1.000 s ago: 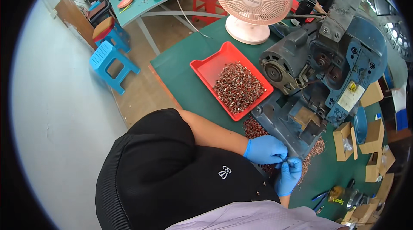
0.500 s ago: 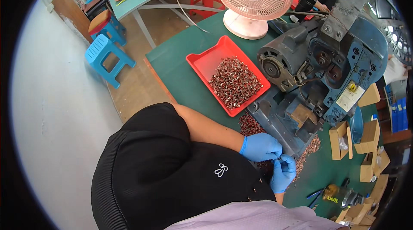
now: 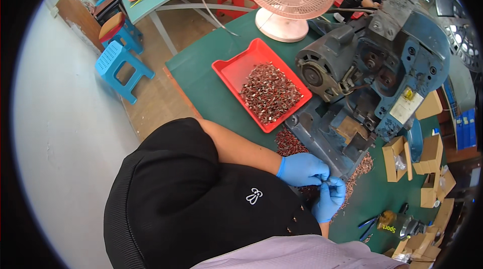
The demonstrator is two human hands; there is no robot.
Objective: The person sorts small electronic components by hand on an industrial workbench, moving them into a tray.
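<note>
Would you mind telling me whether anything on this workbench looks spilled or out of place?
Yes. Small copper-coloured parts lie loose on the green bench beside the blue machine, outside the red tray, and they run on past the gloved hands toward the cardboard boxes.

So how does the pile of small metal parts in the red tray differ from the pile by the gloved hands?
The parts in the red tray sit contained in a heap; the loose pile lies spread on the green table, running along the machine's base. The tray heap is untouched; the left hand and right hand work over the loose pile. Both look like the same coppery pieces.
</note>
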